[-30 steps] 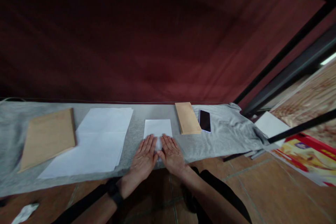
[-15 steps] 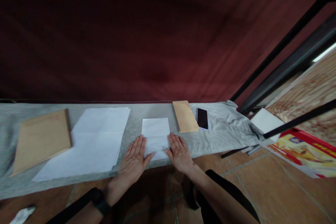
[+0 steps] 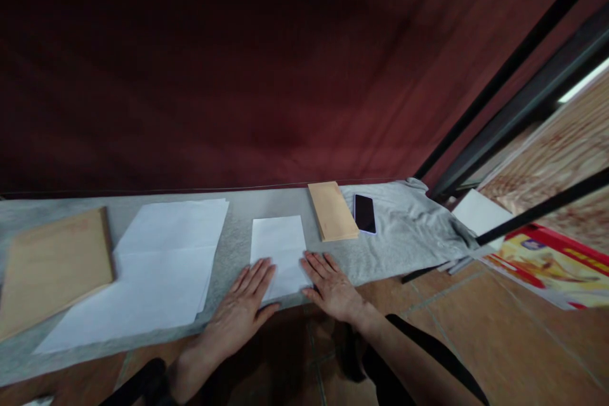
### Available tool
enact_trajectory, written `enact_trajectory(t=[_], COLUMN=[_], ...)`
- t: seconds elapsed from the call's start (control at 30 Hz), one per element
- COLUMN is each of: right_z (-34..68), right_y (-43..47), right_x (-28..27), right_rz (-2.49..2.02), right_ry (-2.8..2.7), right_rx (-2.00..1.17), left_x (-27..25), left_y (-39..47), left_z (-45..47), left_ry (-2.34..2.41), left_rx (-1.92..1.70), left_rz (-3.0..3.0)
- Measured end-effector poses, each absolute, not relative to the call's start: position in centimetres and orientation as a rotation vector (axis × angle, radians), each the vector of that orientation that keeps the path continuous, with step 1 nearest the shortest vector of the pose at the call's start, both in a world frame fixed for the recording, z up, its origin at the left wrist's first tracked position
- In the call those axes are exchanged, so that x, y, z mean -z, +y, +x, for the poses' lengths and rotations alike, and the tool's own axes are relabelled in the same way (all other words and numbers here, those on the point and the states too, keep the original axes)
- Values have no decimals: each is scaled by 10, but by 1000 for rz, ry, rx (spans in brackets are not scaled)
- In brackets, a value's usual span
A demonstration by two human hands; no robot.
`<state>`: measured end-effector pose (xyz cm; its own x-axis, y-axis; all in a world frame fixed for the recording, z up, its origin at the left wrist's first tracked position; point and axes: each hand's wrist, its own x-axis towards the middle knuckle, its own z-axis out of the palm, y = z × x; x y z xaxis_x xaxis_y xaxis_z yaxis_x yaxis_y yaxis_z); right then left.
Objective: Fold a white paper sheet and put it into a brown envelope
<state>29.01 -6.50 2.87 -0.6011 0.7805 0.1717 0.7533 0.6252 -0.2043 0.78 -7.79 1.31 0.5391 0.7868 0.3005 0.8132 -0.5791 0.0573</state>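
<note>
A small folded sheet of white paper [image 3: 280, 240] lies flat on the grey cloth, near the front edge. My left hand [image 3: 245, 301] rests on its lower left side with the fingers stretched out. On the lower right side lies my right hand [image 3: 330, 285], also flat, its fingertips on the paper's edge. Neither hand grips anything. Just beyond my right hand is a stack of brown envelopes [image 3: 333, 211]. Larger white sheets [image 3: 157, 285] are spread to the left of my left hand.
At the far left a thick brown paper packet [image 3: 54, 266] overlaps the large sheets. A phone [image 3: 365, 214] lies right of the envelopes on the rumpled grey cloth [image 3: 404, 228]. Black metal bars [image 3: 504, 89] and a red and yellow box [image 3: 552, 263] stand at the right.
The lower part of the small paper now lies flatter, and both hands have slid slightly down along its sides. The view has tilted a little.
</note>
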Motion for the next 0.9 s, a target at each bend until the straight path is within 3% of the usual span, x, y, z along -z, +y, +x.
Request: enact_trajectory(t=[0.4, 0.9], right_z=[290, 288], right_y=[-64, -42], right_x=[-33, -31], right_rz=[-1272, -1254], right_ry=[-2617, -2528], right_rx=[-241, -362], left_x=[-22, -49], left_y=[-72, -65], left_z=[10, 14], left_ry=[-1444, -1520], left_rx=[345, 474], left_rz=[-2763, -2919])
